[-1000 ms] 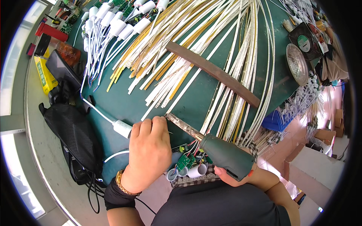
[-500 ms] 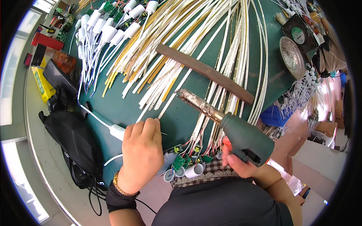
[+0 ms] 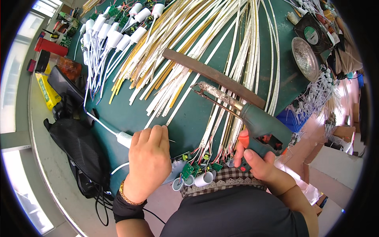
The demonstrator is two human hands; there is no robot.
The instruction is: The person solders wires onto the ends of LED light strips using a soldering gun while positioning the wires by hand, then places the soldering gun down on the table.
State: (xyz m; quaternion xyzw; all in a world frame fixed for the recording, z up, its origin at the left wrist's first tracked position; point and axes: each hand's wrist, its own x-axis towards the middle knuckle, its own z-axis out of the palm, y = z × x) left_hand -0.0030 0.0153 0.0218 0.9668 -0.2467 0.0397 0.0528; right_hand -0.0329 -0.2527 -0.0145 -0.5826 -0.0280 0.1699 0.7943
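My right hand [image 3: 258, 160] grips a dark green soldering gun [image 3: 266, 124], a finger by its orange-red trigger. The scorched metal barrel, with a thin feed tube beneath it, points up and left over the mat. My left hand [image 3: 149, 160] is closed, palm down, around the end of a white cylindrical cap [image 3: 124, 139] with a white cord. A thin wire pokes out at its right. Its fingertips meet the lower ends of white LED strips [image 3: 179, 108]; the exact grip is hidden. Between my hands, white sleeves [image 3: 204, 179] and small green circuit boards [image 3: 188, 170] hang at the table's front edge.
A brown bar [image 3: 213, 75] lies across the fanned strips. White corded caps [image 3: 114, 39] are bunched at the upper left. A black case [image 3: 79, 146] and a phone [image 3: 67, 85] stand left. A metal dish [image 3: 305, 59] and a fan [image 3: 314, 34] lie right.
The soldering gun has shifted slightly right and turned, so its feed tube and more of the handle show. Its tip has risen toward the brown bar. My left hand stays almost still.
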